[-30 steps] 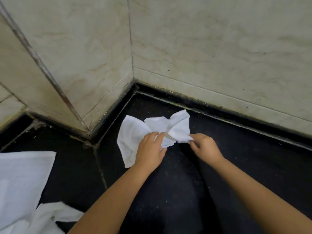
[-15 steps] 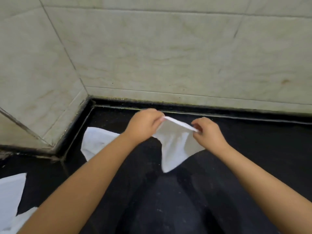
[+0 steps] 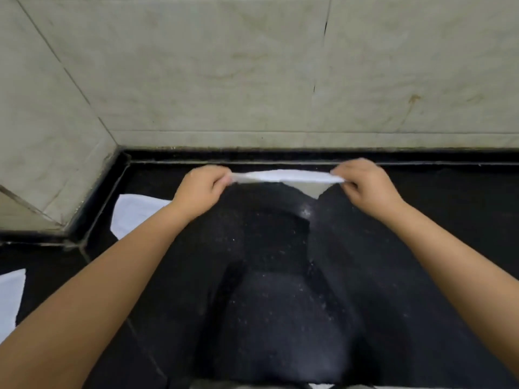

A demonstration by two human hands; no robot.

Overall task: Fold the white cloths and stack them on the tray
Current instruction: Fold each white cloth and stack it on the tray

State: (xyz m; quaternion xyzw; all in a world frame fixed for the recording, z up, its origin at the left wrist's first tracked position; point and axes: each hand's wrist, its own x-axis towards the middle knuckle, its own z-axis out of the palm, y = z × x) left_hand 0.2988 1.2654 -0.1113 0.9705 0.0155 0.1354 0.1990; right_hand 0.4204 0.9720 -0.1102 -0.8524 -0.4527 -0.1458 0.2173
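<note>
Both hands are up and the cloth is stretched out between them now, pulled into a taut band above the dark counter, where half a second back it hung bunched with a long tail drooping down. The left hand has its fingers curled, pinching the left end; the right hand pinches the right end the same way, and they've drawn well apart since that earlier look. Only a small corner sags below, near the right hand. My read: that's the shake-out done, the top edge squared, and the first fold can start once it's laid flat.

Another cloth lies flat on the counter just past the left forearm, close to the corner of the tiled wall, and one more cloth peeks in at the left edge. No tray anywhere in view, so stacking looks some way off.

Labels, brands, writing? Nothing readable, the cloths are plain white and the tiles carry only veining and a rusty stain
</note>
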